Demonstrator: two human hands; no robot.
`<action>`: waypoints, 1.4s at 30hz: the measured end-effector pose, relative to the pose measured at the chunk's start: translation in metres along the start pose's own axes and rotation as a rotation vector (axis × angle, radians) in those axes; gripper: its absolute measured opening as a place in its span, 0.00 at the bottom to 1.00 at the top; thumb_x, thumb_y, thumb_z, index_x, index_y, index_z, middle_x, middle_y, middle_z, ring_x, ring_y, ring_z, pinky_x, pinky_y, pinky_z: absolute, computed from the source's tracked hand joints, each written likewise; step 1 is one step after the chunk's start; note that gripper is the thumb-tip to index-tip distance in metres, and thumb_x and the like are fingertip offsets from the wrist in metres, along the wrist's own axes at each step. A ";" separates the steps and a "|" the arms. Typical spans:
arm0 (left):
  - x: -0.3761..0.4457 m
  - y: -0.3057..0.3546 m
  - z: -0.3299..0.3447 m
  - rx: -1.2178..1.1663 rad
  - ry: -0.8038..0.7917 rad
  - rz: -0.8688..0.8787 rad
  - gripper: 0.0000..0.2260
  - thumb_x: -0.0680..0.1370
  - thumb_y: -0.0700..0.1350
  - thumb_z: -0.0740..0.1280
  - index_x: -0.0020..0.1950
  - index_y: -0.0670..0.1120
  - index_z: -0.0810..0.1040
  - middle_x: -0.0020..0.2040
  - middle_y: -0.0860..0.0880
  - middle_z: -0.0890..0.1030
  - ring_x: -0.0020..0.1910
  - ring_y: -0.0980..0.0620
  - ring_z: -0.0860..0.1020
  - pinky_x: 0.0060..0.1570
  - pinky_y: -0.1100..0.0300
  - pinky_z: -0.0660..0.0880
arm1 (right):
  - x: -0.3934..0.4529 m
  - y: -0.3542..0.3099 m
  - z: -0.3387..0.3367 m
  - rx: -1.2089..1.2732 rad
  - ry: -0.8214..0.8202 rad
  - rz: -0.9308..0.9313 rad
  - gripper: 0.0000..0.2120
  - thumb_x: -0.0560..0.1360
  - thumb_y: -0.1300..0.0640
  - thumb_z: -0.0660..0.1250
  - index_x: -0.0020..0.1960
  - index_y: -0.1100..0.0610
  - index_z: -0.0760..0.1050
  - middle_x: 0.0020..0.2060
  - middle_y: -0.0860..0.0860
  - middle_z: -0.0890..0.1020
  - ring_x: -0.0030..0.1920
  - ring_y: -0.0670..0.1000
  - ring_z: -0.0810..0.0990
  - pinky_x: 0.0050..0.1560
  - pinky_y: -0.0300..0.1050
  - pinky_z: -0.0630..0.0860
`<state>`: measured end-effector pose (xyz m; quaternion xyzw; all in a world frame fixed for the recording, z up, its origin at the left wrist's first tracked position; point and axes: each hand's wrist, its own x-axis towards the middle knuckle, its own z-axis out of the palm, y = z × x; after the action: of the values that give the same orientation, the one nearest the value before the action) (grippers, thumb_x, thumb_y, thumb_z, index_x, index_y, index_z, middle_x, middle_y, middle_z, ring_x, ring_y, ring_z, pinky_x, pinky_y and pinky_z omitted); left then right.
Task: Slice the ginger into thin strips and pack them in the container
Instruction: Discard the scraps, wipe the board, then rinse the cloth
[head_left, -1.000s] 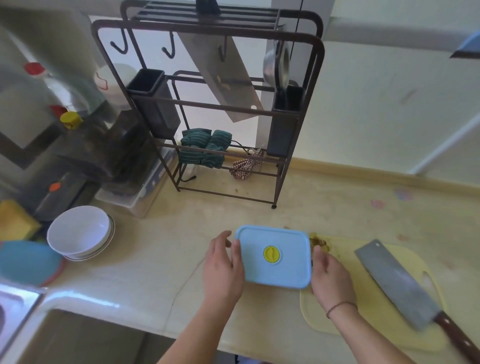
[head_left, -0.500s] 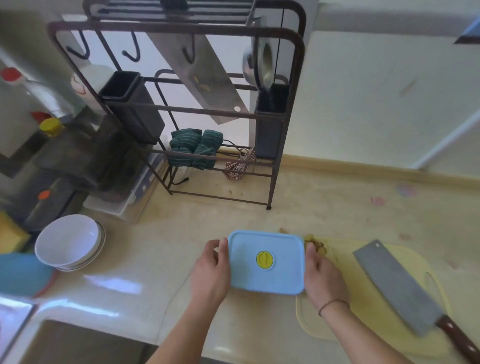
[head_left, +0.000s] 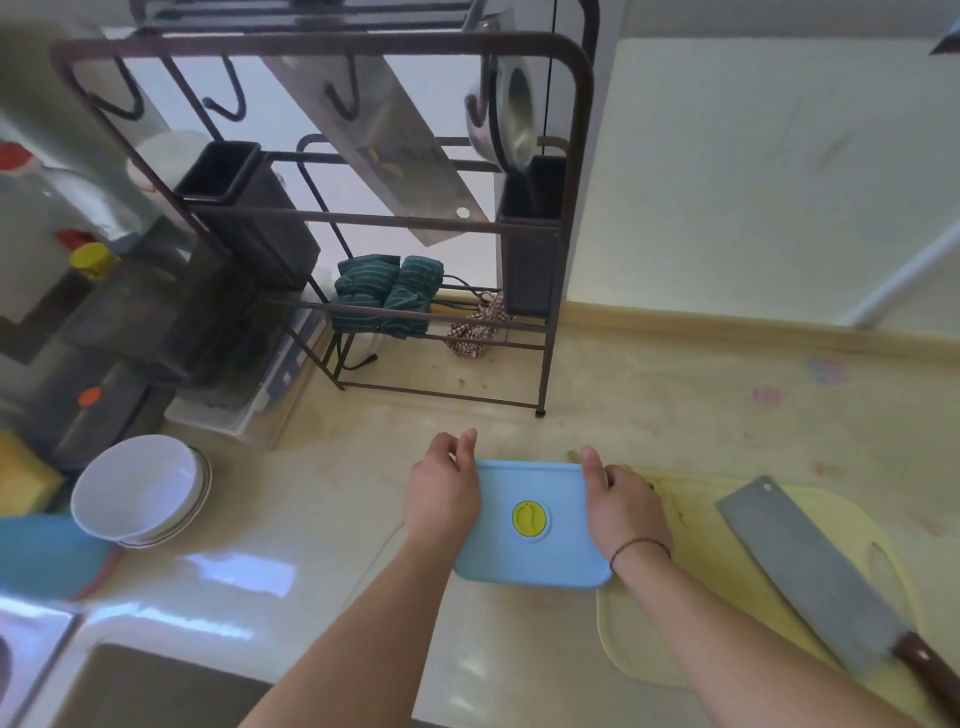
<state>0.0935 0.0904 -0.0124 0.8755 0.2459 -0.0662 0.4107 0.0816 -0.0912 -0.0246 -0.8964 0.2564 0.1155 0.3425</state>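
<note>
hands (head_left: 530, 499) slid forward to container (head_left: 530, 551) far corners

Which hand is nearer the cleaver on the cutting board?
Right. The right hand grips the container's right edge, beside the cleaver; the left hand grips the far, left edge.

My pale blue rectangular container (head_left: 530, 525), its lid shut flat with a round yellow valve at the centre, sits on the bench at 6 o'clock, its right edge overlapping the yellow cutting board (head_left: 727, 587), gripped on both short sides.
</note>
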 end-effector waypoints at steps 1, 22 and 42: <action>-0.001 0.000 0.000 -0.023 0.003 -0.007 0.19 0.84 0.59 0.53 0.43 0.48 0.68 0.36 0.49 0.75 0.39 0.48 0.74 0.37 0.53 0.66 | -0.001 0.000 -0.001 0.001 -0.003 0.003 0.31 0.78 0.32 0.47 0.35 0.58 0.69 0.34 0.53 0.77 0.33 0.52 0.73 0.33 0.45 0.65; -0.041 -0.028 -0.011 0.574 -0.233 0.687 0.59 0.59 0.80 0.64 0.81 0.52 0.50 0.80 0.57 0.53 0.80 0.52 0.45 0.78 0.46 0.44 | -0.062 -0.069 -0.015 -0.879 -0.214 -0.583 0.14 0.81 0.49 0.57 0.59 0.54 0.76 0.57 0.51 0.81 0.59 0.53 0.79 0.54 0.43 0.72; -0.040 -0.033 -0.010 0.456 -0.197 0.748 0.57 0.59 0.80 0.61 0.81 0.51 0.52 0.78 0.55 0.59 0.80 0.49 0.50 0.79 0.47 0.45 | -0.074 -0.073 -0.010 -0.773 -0.149 -0.287 0.11 0.80 0.51 0.59 0.58 0.53 0.74 0.54 0.50 0.81 0.54 0.52 0.81 0.41 0.41 0.69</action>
<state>0.0421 0.1009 -0.0158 0.9619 -0.1486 -0.0485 0.2243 0.0586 -0.0233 0.0515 -0.9748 0.0412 0.2188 0.0113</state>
